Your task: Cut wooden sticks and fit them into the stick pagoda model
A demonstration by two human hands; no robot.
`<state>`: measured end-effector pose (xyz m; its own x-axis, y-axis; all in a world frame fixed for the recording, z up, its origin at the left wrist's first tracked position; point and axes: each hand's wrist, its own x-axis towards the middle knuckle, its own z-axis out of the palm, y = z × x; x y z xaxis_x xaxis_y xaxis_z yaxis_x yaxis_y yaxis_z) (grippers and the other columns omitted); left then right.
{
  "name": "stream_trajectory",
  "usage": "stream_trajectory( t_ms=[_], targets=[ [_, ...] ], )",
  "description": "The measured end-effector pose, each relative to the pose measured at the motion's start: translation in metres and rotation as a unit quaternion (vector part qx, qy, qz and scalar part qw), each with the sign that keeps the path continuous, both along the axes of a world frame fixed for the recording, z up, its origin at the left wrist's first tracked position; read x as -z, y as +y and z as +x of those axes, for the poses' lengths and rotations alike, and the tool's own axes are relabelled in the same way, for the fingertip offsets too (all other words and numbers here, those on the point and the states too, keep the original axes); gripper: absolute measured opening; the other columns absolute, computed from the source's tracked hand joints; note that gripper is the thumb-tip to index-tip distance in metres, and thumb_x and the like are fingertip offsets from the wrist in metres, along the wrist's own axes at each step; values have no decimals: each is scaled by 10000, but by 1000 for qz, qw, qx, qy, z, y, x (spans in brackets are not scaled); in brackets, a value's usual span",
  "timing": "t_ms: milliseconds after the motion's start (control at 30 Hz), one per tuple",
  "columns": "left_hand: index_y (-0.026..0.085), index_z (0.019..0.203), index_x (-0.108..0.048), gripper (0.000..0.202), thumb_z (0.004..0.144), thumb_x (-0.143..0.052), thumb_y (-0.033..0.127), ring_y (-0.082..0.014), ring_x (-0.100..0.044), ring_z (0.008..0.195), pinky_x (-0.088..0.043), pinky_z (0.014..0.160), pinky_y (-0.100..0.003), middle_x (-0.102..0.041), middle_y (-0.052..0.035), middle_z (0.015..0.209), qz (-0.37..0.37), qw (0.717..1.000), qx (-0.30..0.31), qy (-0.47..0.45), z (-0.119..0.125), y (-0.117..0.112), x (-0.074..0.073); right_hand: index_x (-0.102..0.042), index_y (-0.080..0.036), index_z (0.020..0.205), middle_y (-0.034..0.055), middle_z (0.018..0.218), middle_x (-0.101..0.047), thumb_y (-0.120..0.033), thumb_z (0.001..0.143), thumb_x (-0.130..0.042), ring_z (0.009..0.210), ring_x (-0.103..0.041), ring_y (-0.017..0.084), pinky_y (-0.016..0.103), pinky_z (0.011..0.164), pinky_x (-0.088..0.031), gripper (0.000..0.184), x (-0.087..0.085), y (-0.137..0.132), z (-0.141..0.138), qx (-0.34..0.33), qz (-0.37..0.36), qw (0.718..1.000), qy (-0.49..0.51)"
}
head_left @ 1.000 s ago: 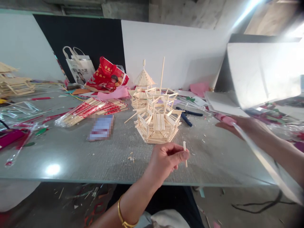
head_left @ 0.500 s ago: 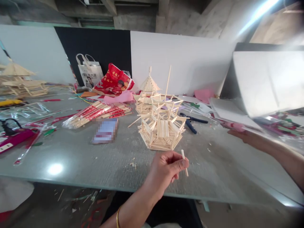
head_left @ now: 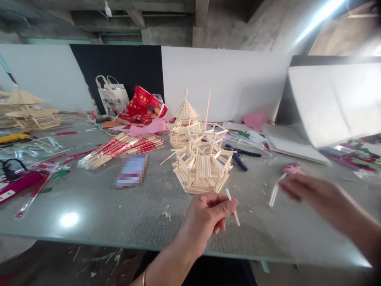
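My left hand (head_left: pixel 208 216) is closed, pinching a short pale wooden stick (head_left: pixel 232 202) between thumb and forefinger, just in front of a hexagonal pavilion model (head_left: pixel 202 167) built of wooden sticks. My right hand (head_left: pixel 315 194) hovers low over the table at the right, smeared by motion. Just left of its fingertips lies a pale chopstick (head_left: pixel 274 192) with a pink wrapper end (head_left: pixel 293 169); it is not in the hand. A second, roofed stick model (head_left: pixel 184 117) stands behind the first.
Blue-handled pliers (head_left: pixel 239 157) lie right of the models. A bundle of red-wrapped chopsticks (head_left: pixel 122 145), a blurred card (head_left: pixel 131 171), a red bag (head_left: pixel 141 105) and a white tote (head_left: pixel 112 95) sit to the left. White boards (head_left: pixel 333 103) lean at right. Wood scraps litter the glass table (head_left: pixel 89 214).
My right hand held the pink-ended wrapped chopstick a second ago; it now lies on the table and the hand is apart from it. My left hand kept its stick, tilting it slightly.
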<state>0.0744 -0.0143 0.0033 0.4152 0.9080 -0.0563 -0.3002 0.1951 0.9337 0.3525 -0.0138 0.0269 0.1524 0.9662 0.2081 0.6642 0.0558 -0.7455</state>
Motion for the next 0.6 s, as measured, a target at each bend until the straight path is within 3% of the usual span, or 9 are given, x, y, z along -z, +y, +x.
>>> stream_trajectory(
  t_ms=[33, 100, 167, 267, 433, 600],
  targets=[
    [143, 790, -717, 218, 714, -697, 346, -23, -362, 392, -216, 363, -194, -565, 6, 613, 6, 1000, 7, -7, 0, -1, -1, -644, -148, 780, 48, 644, -556, -645, 795, -488, 577, -507, 130, 225, 516, -418, 521, 5, -17, -26, -50, -49, 997, 30],
    [144, 803, -717, 211, 742, -676, 342, -27, -352, 401, -224, 376, -188, -508, 29, 555, 15, 1000, 17, -9, -1, -2, -2, -627, -143, 804, 42, 675, -538, -594, 851, -442, 576, -472, 104, 207, 526, -383, 490, 10, -45, -77, -196, -158, 956, 152],
    [134, 807, -715, 217, 760, -660, 338, -32, -336, 408, -225, 386, -186, -460, 44, 517, 11, 1000, 9, 2, -3, -4, -3, -600, -138, 808, 26, 693, -501, -517, 904, -410, 624, -458, 92, 191, 575, -376, 435, 10, -59, -115, -232, -187, 923, 242],
    [118, 830, -712, 228, 765, -652, 329, -29, -326, 412, -221, 389, -188, -489, 29, 560, 3, 1000, -19, 11, -9, -5, -4, -568, -122, 778, 5, 644, -447, -487, 906, -436, 600, -403, 76, 175, 552, -339, 409, 12, -59, -140, -230, -170, 915, 286],
    [126, 859, -713, 248, 788, -633, 350, -39, -329, 415, -229, 396, -187, -432, 50, 503, 31, 999, -29, -2, -16, 1, -2, -499, -132, 729, -18, 566, -413, -513, 873, -490, 512, -352, 63, 175, 473, -312, 408, 26, -41, -146, -161, -110, 936, 293],
    [120, 805, -708, 207, 792, -622, 308, -41, -297, 393, -212, 382, -187, -400, 61, 452, 25, 998, -57, -25, -17, 5, -2, -550, -112, 762, 3, 650, -441, -487, 859, -527, 511, -349, 53, 160, 425, -304, 388, 28, -37, -162, -153, -146, 890, 403]
  ],
)
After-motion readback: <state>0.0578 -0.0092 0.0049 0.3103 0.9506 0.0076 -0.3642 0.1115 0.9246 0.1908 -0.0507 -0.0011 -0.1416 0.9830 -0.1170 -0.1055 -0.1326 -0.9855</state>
